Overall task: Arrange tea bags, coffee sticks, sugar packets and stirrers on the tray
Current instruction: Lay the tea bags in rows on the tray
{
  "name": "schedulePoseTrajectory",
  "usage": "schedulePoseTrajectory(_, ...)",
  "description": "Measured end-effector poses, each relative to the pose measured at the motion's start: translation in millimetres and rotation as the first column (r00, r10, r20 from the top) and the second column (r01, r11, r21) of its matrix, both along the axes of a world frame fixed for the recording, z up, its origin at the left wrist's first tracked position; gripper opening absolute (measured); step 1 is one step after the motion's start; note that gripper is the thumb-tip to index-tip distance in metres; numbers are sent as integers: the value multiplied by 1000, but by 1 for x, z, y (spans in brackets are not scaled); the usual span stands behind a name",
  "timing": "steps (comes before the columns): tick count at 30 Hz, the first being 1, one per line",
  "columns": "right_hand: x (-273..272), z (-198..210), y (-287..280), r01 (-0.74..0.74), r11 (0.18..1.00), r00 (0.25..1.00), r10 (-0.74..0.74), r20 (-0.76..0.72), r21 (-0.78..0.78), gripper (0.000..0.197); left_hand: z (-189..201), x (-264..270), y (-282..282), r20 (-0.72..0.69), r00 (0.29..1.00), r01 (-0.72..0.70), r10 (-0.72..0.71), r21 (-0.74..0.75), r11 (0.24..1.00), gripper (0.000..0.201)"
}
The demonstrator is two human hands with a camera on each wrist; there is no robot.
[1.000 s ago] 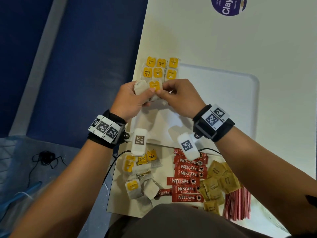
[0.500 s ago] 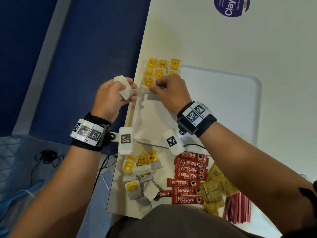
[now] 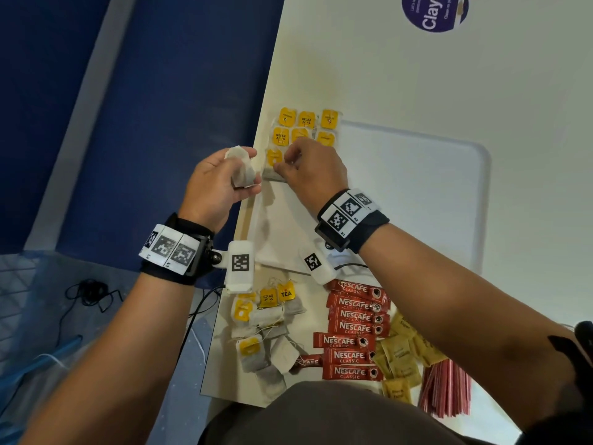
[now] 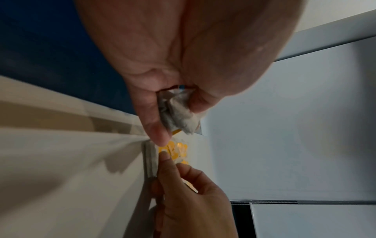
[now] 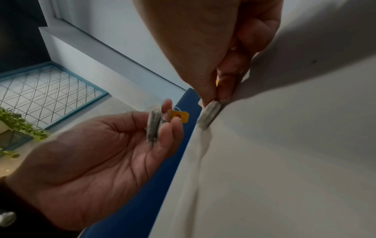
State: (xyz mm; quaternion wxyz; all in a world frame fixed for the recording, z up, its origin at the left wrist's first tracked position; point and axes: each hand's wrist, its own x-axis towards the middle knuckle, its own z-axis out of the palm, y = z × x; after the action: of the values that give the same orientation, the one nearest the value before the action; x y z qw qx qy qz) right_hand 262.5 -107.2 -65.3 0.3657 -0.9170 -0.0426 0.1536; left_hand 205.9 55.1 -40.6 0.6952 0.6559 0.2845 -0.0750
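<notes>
While left hand (image 3: 214,184) clutches spare tea bags (image 3: 241,168), right hand (image 3: 313,170) pinching flat bag (image 3: 272,171) (tag end away).

We note a purple round sticker (image 3: 434,11) on the worktop (image 3: 385,75) at one o'clock, and black cable (image 3: 90,293) on the floor at eight o'clock.

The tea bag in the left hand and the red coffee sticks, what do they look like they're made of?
Tea bag: thin, matte filter paper by its look; it creases softly in the left hand and shows grey contents through.
Coffee sticks: probably printed plastic or foil film, smooth with a slight sheen; which one is unclear.
</notes>
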Motion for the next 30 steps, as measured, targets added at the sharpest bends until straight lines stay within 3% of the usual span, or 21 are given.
schedulePoseTrajectory(7,0,12,-10,3,1000,1000,-4,11,22,25,4,-6,-3,38,998,57,-58,23,998,19)
schedulePoseTrajectory(14,-13,32,-22,-94,932,993,112,-33,349,21,10,-6,-12,138,985,104,-107,30,994,10)
schedulePoseTrajectory(17,-20,38,-29,-105,897,988,142,-55,429,24,14,-7,-18,169,979,115,-113,-4,993,18)
schedulePoseTrajectory(21,-25,37,-38,-82,879,988,133,-76,469,20,14,-6,-26,146,981,127,-126,0,992,31)
schedulePoseTrajectory(30,-27,36,-59,37,892,990,28,-138,450,9,8,-7,-32,91,976,201,-196,-44,979,21)
